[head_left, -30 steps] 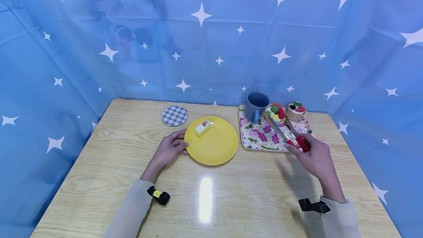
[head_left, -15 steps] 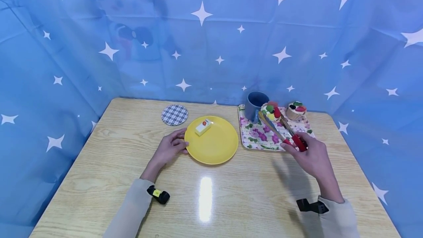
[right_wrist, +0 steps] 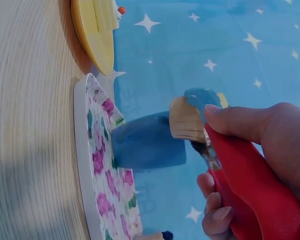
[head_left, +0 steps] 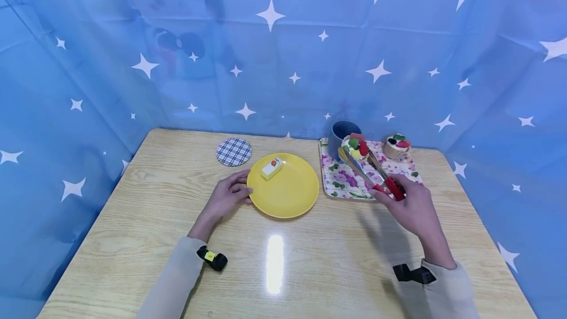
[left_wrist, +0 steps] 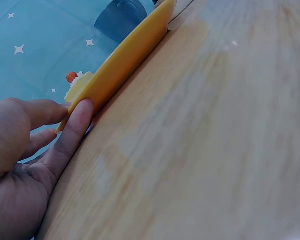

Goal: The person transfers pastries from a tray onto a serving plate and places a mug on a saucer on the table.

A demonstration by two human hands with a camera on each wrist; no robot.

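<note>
My right hand (head_left: 414, 208) grips tongs (right_wrist: 255, 185) by their red handles. Between the tong tips is a toy cupcake (head_left: 356, 146) topped with colourful fruit, raised over the floral tray (head_left: 350, 188); the right wrist view shows its pale cup (right_wrist: 185, 120) well above the tray surface. My left hand (head_left: 225, 198) pinches the left rim of a yellow plate (head_left: 292, 193), thumb on one side and fingers on the other in the left wrist view. A small toy cake slice (head_left: 271, 169) with an orange-red ball on top lies near the plate's back left.
On the tray's back left stands a blue mug (head_left: 334, 143), partly behind the raised cupcake. A second fruit-topped cupcake (head_left: 395, 149) sits at the tray's back right. Behind the plate lies a round checked coaster (head_left: 234, 152). A blue starry curtain (head_left: 266, 73) hangs behind the table.
My right hand has moved left with the tongs, and the cupcake has shifted left from beside the mug until it overlaps the mug. The left hand and plate have stayed put.
</note>
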